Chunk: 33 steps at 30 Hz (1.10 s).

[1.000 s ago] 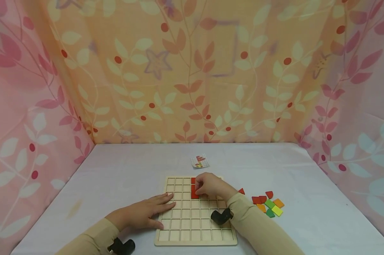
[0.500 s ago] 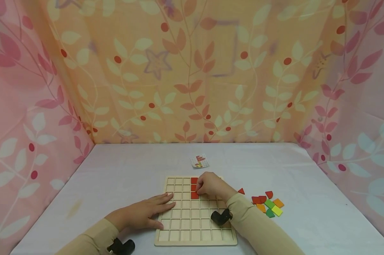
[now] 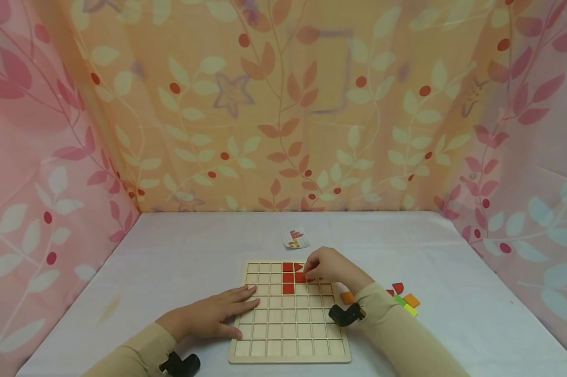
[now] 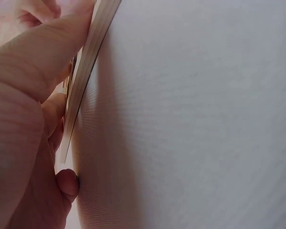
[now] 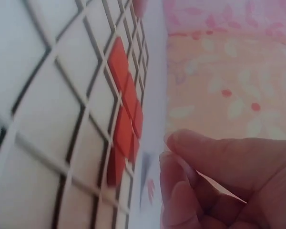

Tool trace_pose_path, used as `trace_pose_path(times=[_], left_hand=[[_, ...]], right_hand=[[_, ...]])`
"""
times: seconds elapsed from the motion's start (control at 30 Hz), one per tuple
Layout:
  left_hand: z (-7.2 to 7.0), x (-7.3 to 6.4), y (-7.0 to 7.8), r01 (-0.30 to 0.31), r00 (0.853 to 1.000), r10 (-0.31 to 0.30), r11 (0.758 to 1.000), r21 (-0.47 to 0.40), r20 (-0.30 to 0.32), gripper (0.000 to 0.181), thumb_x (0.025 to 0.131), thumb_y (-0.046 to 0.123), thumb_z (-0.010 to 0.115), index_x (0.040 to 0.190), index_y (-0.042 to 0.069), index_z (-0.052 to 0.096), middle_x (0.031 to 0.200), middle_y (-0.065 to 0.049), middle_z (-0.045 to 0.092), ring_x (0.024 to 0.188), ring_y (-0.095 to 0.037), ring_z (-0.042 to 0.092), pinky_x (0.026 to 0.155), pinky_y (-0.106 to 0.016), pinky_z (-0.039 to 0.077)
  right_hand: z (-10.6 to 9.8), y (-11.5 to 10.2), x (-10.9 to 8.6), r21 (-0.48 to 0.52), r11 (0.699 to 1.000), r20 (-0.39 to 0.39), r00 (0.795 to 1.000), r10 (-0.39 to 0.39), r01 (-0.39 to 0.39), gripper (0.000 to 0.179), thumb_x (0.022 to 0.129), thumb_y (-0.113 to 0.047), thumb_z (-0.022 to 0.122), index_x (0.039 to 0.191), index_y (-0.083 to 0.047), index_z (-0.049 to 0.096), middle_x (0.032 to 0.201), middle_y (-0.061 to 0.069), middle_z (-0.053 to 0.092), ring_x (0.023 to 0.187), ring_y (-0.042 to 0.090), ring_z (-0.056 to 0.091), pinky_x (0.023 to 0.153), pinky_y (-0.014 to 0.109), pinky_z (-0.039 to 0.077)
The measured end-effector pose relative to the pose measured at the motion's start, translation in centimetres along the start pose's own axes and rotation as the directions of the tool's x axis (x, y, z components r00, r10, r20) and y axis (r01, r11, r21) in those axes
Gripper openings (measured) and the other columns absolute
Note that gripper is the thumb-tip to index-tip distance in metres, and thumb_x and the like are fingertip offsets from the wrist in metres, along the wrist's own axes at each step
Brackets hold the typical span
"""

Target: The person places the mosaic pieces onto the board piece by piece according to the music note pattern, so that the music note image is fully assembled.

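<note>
A wooden grid board (image 3: 272,331) lies on the table. My left hand (image 3: 212,314) rests on its left edge with the fingers spread; in the left wrist view the thumb (image 4: 47,52) lies over the board's edge (image 4: 88,71). Red tiles sit in the upper cells: a column of three squares with the lowest (image 3: 288,289), then a triangle (image 3: 298,267) and another square (image 3: 299,277) to its right. My right hand (image 3: 330,267) is curled right beside that square, thumb and index tips together. In the right wrist view nothing shows between them, and a darker red tile (image 5: 115,167) leans in a neighbouring cell.
A small printed picture card (image 3: 295,238) lies beyond the board. Right of it are loose tiles, among them an orange one (image 3: 411,300), a yellow one (image 3: 410,310) and a red one (image 3: 398,288). An orange tile (image 3: 347,298) lies by the board's right edge. My right sleeve hides others.
My right hand has moved right and slightly away from me, uncovering the red triangle and the second-column red square. The orange tile beside the board now shows. My left hand stays put.
</note>
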<state>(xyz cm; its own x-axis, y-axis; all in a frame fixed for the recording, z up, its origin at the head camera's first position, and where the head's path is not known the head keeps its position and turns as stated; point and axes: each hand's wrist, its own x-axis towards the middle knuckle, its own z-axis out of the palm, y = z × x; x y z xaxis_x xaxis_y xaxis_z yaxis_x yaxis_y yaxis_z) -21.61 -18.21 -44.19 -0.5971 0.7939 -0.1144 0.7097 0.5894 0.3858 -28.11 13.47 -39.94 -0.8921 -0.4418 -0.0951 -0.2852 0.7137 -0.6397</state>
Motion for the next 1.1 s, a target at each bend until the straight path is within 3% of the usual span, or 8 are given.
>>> trace_pose_path(times=[0.37,0.63,0.93,1.1], left_hand=[[0.2,0.0,-0.2,0.000,1.000,0.000,1.000,0.018,-0.004,0.074,0.083,0.061,0.046,0.146,0.029,0.023,0.153,0.000,0.013,0.139,-0.026,0.012,0.104,-0.050,0.025],[0.0,0.0,0.2,0.020,1.000,-0.020,1.000,-0.004,0.014,0.074,0.083,0.061,0.047,0.146,0.030,0.022,0.153,0.001,0.012,0.140,-0.025,0.011,0.105,-0.050,0.023],[-0.1,0.0,0.3,0.021,1.000,-0.021,1.000,-0.011,0.015,0.074,0.083,0.061,0.047,0.146,0.029,0.022,0.153,0.000,0.012,0.139,-0.026,0.011,0.105,-0.050,0.023],[-0.1,0.0,0.2,0.025,1.000,-0.024,1.000,-0.003,0.017,0.074,0.083,0.062,0.046,0.146,0.030,0.022,0.154,0.000,0.011,0.140,-0.025,0.010,0.105,-0.050,0.023]], right_hand=[[-3.6,4.5,-3.1,0.040,0.980,-0.028,0.980,0.195,-0.194,0.004,0.080,-0.011,0.069,0.078,-0.008,0.069,0.069,0.004,0.062,0.063,0.018,0.053,0.054,0.029,0.043],[-5.6,6.4,-5.3,0.025,0.973,-0.032,0.973,0.229,-0.228,0.004,0.079,-0.011,0.069,0.076,-0.008,0.067,0.069,0.005,0.061,0.062,0.017,0.048,0.056,0.029,0.040],[-6.3,8.5,-7.9,0.025,0.931,0.005,0.931,0.364,-0.364,0.005,0.078,-0.011,0.071,0.081,-0.011,0.066,0.071,0.005,0.058,0.064,0.021,0.050,0.055,0.031,0.044],[-6.0,9.5,-8.7,0.020,0.928,0.040,0.927,0.372,-0.373,0.010,0.076,-0.009,0.072,0.081,-0.010,0.064,0.070,0.004,0.058,0.066,0.019,0.052,0.062,0.031,0.045]])
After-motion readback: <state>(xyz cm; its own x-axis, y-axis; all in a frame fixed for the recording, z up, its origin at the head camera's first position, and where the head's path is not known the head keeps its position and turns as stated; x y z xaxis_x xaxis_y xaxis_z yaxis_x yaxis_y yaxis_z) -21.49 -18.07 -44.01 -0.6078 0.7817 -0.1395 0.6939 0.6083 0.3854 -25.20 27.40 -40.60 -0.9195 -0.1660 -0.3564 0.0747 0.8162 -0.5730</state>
